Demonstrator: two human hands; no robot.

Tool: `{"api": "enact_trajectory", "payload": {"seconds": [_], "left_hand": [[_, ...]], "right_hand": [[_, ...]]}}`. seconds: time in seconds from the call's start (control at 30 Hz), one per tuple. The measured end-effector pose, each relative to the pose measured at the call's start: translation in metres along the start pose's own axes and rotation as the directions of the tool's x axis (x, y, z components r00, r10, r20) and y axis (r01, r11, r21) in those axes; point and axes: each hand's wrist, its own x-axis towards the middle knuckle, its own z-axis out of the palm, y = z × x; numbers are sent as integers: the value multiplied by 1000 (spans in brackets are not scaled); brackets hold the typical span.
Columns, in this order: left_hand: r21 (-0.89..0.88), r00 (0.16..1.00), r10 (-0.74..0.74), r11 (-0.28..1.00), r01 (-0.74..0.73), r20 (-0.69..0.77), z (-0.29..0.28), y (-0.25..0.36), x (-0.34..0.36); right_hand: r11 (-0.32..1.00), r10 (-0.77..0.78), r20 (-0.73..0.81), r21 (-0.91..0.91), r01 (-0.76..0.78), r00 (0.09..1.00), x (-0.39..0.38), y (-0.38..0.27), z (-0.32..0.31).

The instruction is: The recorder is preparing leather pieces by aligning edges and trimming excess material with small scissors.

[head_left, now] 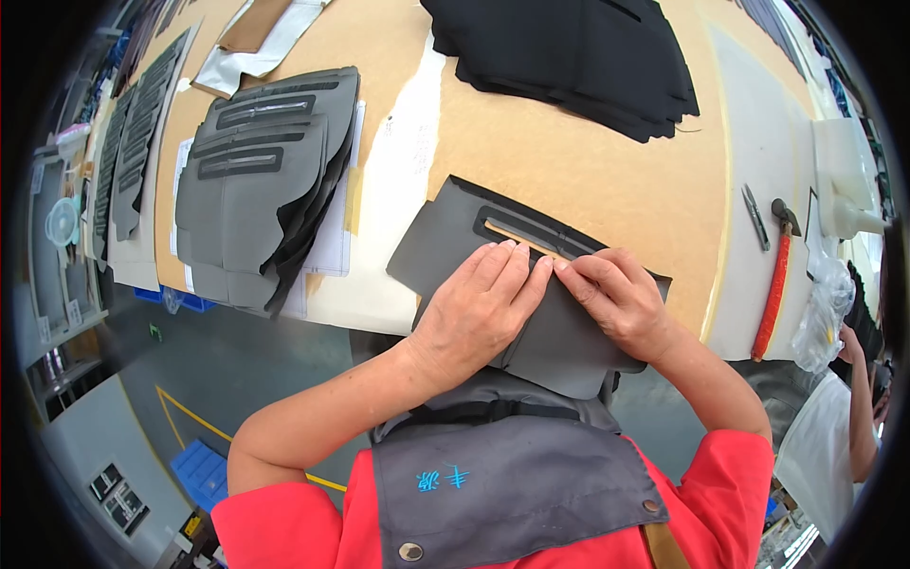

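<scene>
A smooth grey panel [559,346] with a long, black-framed slot [512,233] overhangs the near edge of the tan surface [616,180], beneath the left hand [482,302], its fingers together, and the right hand [618,296], fingers curled; both touch beside the slot, but whether either pinches cannot be told. Similar slotted panels [242,213] are stacked left, layered black cloth [569,62] lies beyond, and a blue crate [201,474], contents unclear, sits on the floor [251,356].
</scene>
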Motion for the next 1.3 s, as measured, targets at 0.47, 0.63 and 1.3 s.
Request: {"api": "enact_trajectory", "payload": {"seconds": [0.47, 0.63, 1.3], "left_hand": [[-20, 1000, 21, 1000, -21, -6, 1, 5, -1], [10, 1000, 17, 1000, -17, 5, 2, 4, 0], [19, 999, 32, 999, -33, 43, 1, 4, -1]], "right_hand": [[999, 34, 0, 22, -34, 999, -4, -3, -1], [995, 57, 15, 78, -58, 998, 0, -1, -3], [983, 147, -8, 111, -145, 989, -9, -1, 2]]}}
